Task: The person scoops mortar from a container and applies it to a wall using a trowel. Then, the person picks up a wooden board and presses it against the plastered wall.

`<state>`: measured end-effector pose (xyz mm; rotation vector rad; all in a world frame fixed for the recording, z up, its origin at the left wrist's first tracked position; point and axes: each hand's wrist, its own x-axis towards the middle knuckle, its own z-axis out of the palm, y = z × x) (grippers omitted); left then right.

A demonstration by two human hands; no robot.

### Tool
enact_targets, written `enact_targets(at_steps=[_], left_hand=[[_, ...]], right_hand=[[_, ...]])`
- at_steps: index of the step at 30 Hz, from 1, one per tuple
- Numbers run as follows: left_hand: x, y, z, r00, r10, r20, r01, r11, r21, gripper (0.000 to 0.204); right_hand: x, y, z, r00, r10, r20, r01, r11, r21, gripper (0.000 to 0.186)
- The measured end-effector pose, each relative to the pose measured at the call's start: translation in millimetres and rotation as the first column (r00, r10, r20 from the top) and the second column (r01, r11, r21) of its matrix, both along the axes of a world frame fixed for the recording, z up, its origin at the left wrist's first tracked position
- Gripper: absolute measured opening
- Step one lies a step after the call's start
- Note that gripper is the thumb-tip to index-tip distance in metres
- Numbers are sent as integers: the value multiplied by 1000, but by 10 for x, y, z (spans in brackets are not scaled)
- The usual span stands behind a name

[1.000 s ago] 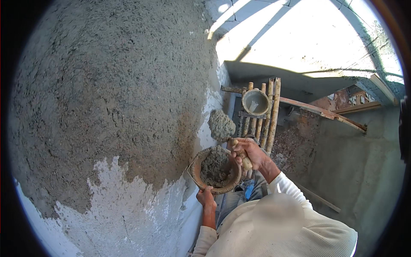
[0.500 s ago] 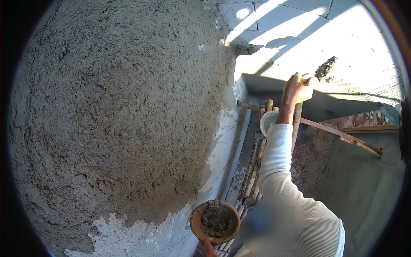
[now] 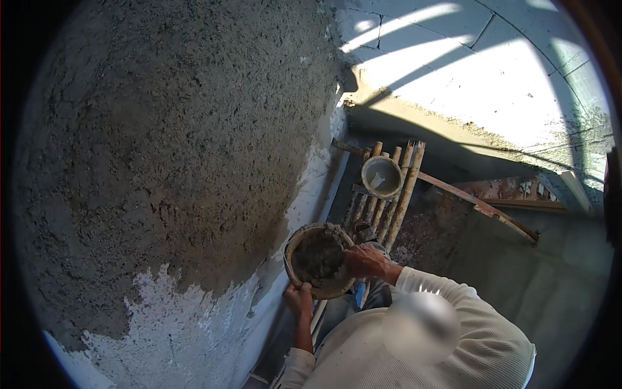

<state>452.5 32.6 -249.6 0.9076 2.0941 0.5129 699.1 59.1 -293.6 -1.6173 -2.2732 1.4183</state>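
My left hand is closed on the near rim of a round mortar bowl, its thumb over the edge. Wet grey mortar lies in the bowl, heaped toward the far side. At the bowl's right edge my right hand is closed, with its fingertips hidden inside the rim; what it grips cannot be made out. Just left of the bowl rises a wall with rough grey plaster on most of it. A pale, uncovered patch shows along the wall's lower part.
Beyond my hands, a second round container stands on a platform of wooden poles. A reddish bar slants off to the right. A sunlit block wall with dark shadow stripes is at the far right.
My right hand has come back from the far block wall to the bowl. A clump of mortar seen near that wall is no longer visible. The bowl has shifted slightly farther away.
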Motion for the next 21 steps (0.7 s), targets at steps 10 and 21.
enact_targets(at_steps=[10,21], left_hand=[[167,518,456,925,-373,-66,372,865,338,13],[-294,319,384,945,-322,-46,316,875,368,17]], right_hand=[[41,-81,800,929,-343,137,311,927,207,25],[-267,-335,1285,941,-245,235,178,946,272,23]])
